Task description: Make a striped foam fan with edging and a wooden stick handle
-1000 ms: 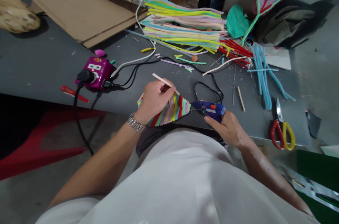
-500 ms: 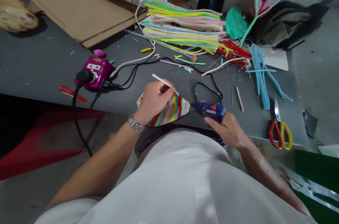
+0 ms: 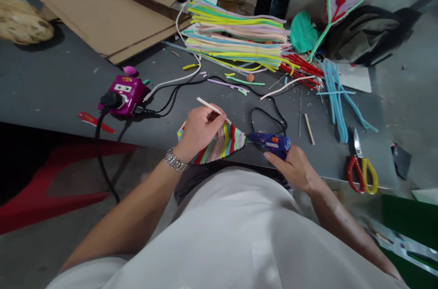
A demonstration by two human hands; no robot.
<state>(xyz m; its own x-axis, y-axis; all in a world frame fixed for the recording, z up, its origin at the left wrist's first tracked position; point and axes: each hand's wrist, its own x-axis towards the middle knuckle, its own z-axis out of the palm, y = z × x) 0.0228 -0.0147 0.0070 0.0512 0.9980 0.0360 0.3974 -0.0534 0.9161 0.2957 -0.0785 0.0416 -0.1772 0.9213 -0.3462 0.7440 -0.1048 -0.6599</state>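
My left hand (image 3: 201, 128) pinches a cream pipe cleaner (image 3: 209, 105) between thumb and fingers. The pipe cleaner runs along the upper edge of a striped piece (image 3: 226, 139) made of many-coloured pipe cleaners laid side by side. That hand also covers part of the piece near the table's front edge. In my right hand (image 3: 294, 165) is a blue glue gun (image 3: 272, 140), its nozzle pointing left at the narrow right end of the striped piece. Whether the nozzle touches it I cannot tell.
Bundled pipe cleaners (image 3: 236, 36) lie at the back, with light-blue ones (image 3: 335, 102) to the right. Scissors (image 3: 359, 161) rest at the right front edge. A purple power socket (image 3: 125, 93) stands left, its black cable (image 3: 101, 152) hanging over the edge. Cardboard (image 3: 102, 11) lies behind it.
The view has shifted very slightly. Both hands, the glue gun and the striped piece hold nearly the same positions as before.
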